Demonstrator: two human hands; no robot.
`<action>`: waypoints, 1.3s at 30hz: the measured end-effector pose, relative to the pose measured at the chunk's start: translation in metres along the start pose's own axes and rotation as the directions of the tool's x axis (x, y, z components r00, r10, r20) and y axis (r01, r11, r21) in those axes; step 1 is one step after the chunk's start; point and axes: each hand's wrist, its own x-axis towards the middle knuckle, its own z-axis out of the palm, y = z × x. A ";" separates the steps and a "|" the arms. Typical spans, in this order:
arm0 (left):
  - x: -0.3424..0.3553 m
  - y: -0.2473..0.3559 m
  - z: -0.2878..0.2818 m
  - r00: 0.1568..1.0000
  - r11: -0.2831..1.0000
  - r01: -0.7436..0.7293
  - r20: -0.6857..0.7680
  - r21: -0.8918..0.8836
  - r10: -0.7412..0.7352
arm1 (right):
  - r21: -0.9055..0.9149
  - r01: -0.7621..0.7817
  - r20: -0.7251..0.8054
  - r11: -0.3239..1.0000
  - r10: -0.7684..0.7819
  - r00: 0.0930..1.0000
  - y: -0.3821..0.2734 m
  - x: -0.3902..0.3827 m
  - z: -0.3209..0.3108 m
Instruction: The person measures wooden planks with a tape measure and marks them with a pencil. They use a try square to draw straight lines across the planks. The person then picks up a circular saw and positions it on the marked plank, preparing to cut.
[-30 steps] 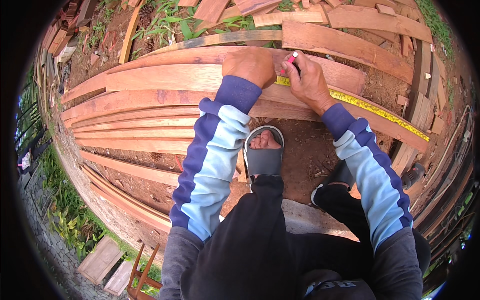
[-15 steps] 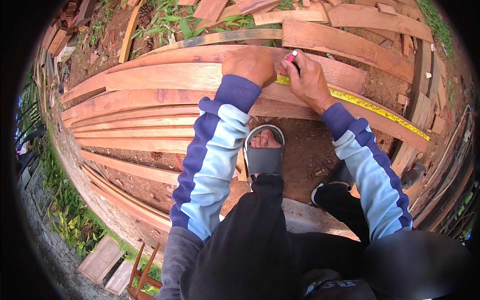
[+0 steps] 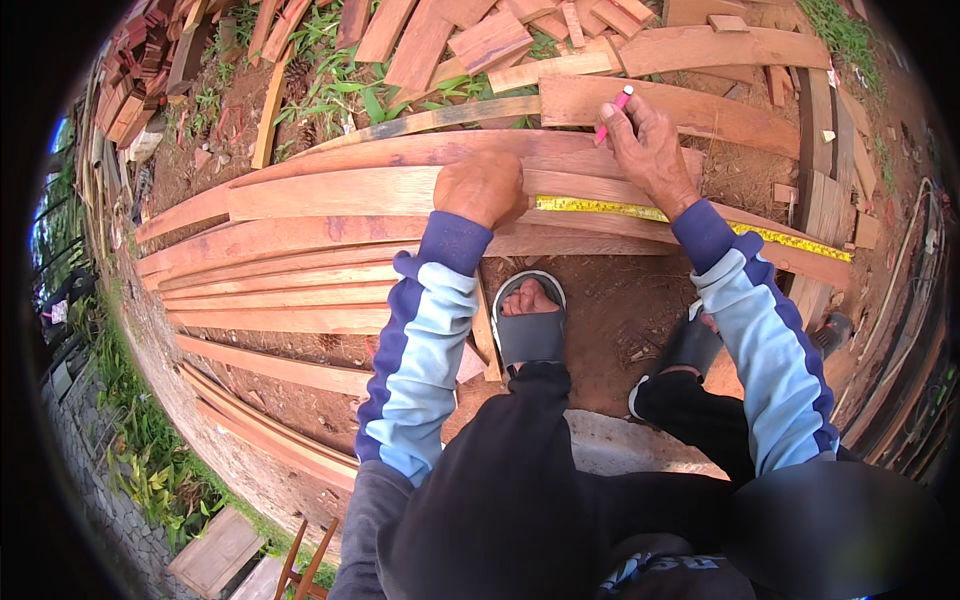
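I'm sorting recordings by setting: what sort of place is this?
Probably an outdoor woodworking spot, perhaps a yard: long planks lie in rows over bare soil, one with a yellow measuring tape stretched along it, and leafy plants grow to the left.

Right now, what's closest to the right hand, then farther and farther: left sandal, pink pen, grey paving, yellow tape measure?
In the head view, from the right hand:
1. Pink pen: held in it.
2. Yellow tape measure: just below it.
3. Left sandal: lower, toward the left.
4. Grey paving: far lower left.
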 end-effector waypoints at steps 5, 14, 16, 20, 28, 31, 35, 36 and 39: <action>-0.039 0.024 0.019 0.994 0.971 -0.101 0.025 -0.215 0.109 | -0.346 0.283 0.142 0.894 -0.248 0.958 -0.013 0.008 -0.086; -0.083 0.035 0.084 0.968 0.843 -0.225 -0.014 -0.488 0.250 | -0.592 0.579 0.708 0.560 0.019 0.706 -0.030 -0.091 -0.224; -0.087 0.039 0.087 0.968 0.826 -0.224 -0.022 -0.517 0.249 | -0.677 0.491 0.680 0.548 0.211 0.702 -0.035 -0.123 -0.236; -0.106 0.037 0.084 0.970 0.825 -0.224 -0.040 -0.519 0.239 | -0.772 0.479 0.600 0.418 0.232 0.766 -0.001 -0.138 -0.246; -0.138 0.032 0.086 0.975 0.709 -0.197 -0.058 -0.677 0.216 | -0.628 0.629 0.736 0.457 0.087 0.672 -0.085 -0.133 -0.178; -0.142 0.031 0.074 0.941 0.643 -0.275 -0.064 -0.715 0.331 | -0.612 0.706 0.760 0.357 0.019 0.650 -0.095 -0.141 -0.154; -0.161 0.036 0.066 0.981 0.642 -0.179 -0.085 -0.745 0.175 | -0.668 0.699 0.733 0.255 0.069 0.676 -0.107 -0.144 -0.152; -0.161 0.034 0.071 0.981 0.641 -0.183 -0.096 -0.745 0.169 | -0.684 0.695 0.723 0.222 0.077 0.687 -0.108 -0.144 -0.155; -0.159 0.027 0.087 0.975 0.628 -0.223 -0.158 -0.746 0.159 | -0.661 0.713 0.743 0.234 0.069 0.666 -0.116 -0.145 -0.158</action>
